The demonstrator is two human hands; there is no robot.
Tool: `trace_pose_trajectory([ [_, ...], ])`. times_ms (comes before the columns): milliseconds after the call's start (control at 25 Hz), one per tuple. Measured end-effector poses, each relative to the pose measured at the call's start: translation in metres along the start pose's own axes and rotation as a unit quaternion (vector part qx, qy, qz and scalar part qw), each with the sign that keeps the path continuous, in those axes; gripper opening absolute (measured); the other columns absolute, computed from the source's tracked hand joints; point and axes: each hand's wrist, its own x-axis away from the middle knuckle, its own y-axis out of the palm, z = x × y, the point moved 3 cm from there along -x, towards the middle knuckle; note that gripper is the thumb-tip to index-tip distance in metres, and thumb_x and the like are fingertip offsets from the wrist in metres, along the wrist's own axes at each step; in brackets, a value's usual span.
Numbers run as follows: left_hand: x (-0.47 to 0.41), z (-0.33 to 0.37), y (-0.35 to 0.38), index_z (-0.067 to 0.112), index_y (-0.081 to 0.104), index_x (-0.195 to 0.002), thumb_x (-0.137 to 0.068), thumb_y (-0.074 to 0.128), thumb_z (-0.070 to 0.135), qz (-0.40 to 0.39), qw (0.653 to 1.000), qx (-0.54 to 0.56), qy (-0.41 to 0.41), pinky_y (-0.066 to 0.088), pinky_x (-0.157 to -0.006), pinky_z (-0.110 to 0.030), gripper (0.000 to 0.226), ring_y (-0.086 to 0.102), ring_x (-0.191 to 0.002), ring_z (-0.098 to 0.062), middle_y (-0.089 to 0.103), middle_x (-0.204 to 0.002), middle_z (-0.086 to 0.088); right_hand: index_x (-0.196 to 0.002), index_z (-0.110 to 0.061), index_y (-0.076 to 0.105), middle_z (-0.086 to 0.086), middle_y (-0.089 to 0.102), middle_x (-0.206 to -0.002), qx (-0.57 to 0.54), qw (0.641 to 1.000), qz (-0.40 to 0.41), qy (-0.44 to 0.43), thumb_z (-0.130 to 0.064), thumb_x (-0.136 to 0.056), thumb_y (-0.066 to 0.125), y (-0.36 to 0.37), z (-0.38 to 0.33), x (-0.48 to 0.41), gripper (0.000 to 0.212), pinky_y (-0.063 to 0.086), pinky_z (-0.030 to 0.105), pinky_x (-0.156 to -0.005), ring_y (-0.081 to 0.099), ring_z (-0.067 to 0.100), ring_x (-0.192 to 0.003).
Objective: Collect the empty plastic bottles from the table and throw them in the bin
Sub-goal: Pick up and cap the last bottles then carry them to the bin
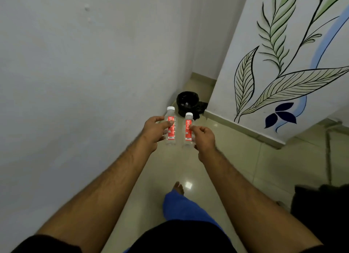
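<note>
Left hand (154, 129) grips left bottle (171, 127), right hand (203, 137) grips right bottle (188, 129); both upright, caps toward bin (187, 102)

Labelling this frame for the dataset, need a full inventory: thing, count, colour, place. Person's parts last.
plastic bottles: 2, clear with red labels and white caps, held upright side by side, left bottle, right bottle
bin: 1, black with black liner, on the floor ahead in the corridor corner
plain wall: 1, grey-white, left side
mural wall: 1, white with green and black leaves and a blue stripe, right side
floor: 1, glossy cream tiles
dark object: 1, black, lower right, unclear what it is
left hand: 1, gripping left bottle
right hand: 1, gripping right bottle
leg: 1, blue trouser, foot bare, stepping forward
</note>
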Motion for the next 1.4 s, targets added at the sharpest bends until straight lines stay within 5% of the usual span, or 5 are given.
trace_pose_trajectory([
  [360,-0.233,0.108,0.083,0.013,0.062,-0.120,-0.089,0.070,0.024,-0.053,0.995,-0.072,-0.053,0.060,-0.083,-0.042,0.034,0.071,-0.098,-0.027,0.071,-0.111,-0.010,-0.098,-0.015,0.062,0.015,0.071,-0.104,0.038,0.998,0.003,0.050,-0.026,-0.091,0.067,0.054,-0.117,-0.220,0.014,0.057,0.059,-0.086,0.070,0.035,-0.096],
  [760,-0.553,0.120,0.155,0.004,0.070,-0.087,-0.086,0.072,0.014,-0.089,0.971,-0.130,-0.177,0.055,-0.067,-0.036,0.010,0.064,-0.072,-0.027,0.069,-0.085,-0.015,-0.084,-0.022,0.059,0.014,0.071,-0.096,0.106,0.983,0.064,0.139,-0.028,-0.090,0.065,0.125,-0.143,-0.502,0.011,0.056,0.044,-0.076,0.069,0.034,-0.089],
  [960,-0.691,0.077,0.206,0.006,0.067,-0.106,-0.092,0.066,0.031,-0.087,0.954,-0.234,-0.168,0.046,-0.054,-0.024,0.029,0.063,-0.074,-0.017,0.067,-0.094,-0.009,-0.075,-0.027,0.063,0.011,0.074,-0.091,0.177,0.967,0.060,0.175,-0.045,-0.077,0.061,0.137,-0.107,-0.648,0.019,0.058,0.054,-0.083,0.071,0.036,-0.089],
  [1160,-0.815,-0.016,0.239,0.018,0.057,-0.078,-0.095,0.057,0.044,-0.041,0.946,-0.274,-0.167,0.041,-0.056,-0.021,0.031,0.058,-0.065,-0.013,0.060,-0.076,0.000,-0.068,-0.024,0.063,0.013,0.072,-0.087,0.260,0.946,0.007,0.195,-0.048,-0.086,0.055,0.149,-0.011,-0.784,0.031,0.057,0.047,-0.082,0.069,0.035,-0.086],
  [1400,-0.908,-0.123,0.259,0.001,0.057,-0.122,-0.095,0.049,0.050,-0.033,0.906,-0.402,-0.125,0.046,-0.085,-0.036,0.057,0.061,-0.111,-0.040,0.062,-0.124,-0.024,-0.102,-0.015,0.071,0.012,0.072,-0.106,0.291,0.942,0.018,0.163,-0.053,-0.095,0.052,0.162,0.077,-0.895,0.043,0.054,0.045,-0.091,0.066,0.033,-0.098],
])
